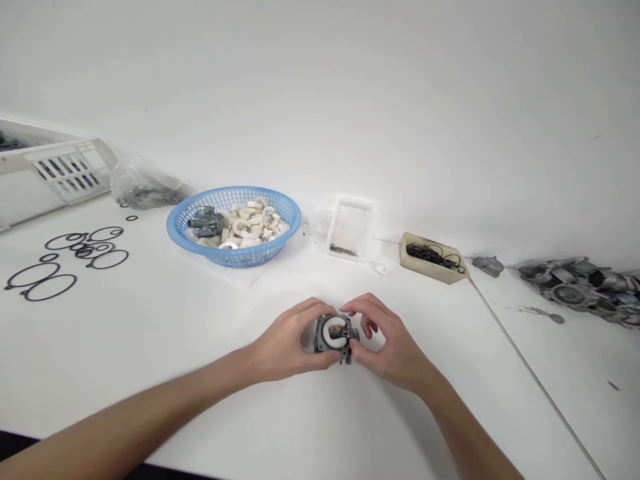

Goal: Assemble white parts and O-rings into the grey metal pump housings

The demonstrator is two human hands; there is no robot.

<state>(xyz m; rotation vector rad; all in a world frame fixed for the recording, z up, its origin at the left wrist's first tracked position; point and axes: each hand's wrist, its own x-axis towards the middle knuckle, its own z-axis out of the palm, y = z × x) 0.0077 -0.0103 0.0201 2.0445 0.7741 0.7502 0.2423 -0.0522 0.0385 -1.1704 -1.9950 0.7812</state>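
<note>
A small grey metal part [334,337] with a white ring seated in its round top sits at lower centre of the frame, held just above or on the white table [150,347]; which of the two is hard to tell. The left hand [287,343] wraps its left side, fingers curled over the top edge and thumb at the front. The right hand [387,347] closes on its right side, forefinger and thumb pinched at the rim near a small brass piece inside the ring. Both hands touch the part and are equally near; it lies between them, its round face tilted up toward the camera.

Above and to the left stands a blue basket [280,237] filled with white rings [253,223] and one grey body [205,221]. To the right of it, upper centre, a clear tray [353,217] holds a few small dark pins. Further right a beige dish [415,263] holds thin black O-rings [433,254]. Larger black seals [65,260] lie loose at the left, with a white crate [60,170] behind them. At the far right edge is a heap of grey castings [580,287].
</note>
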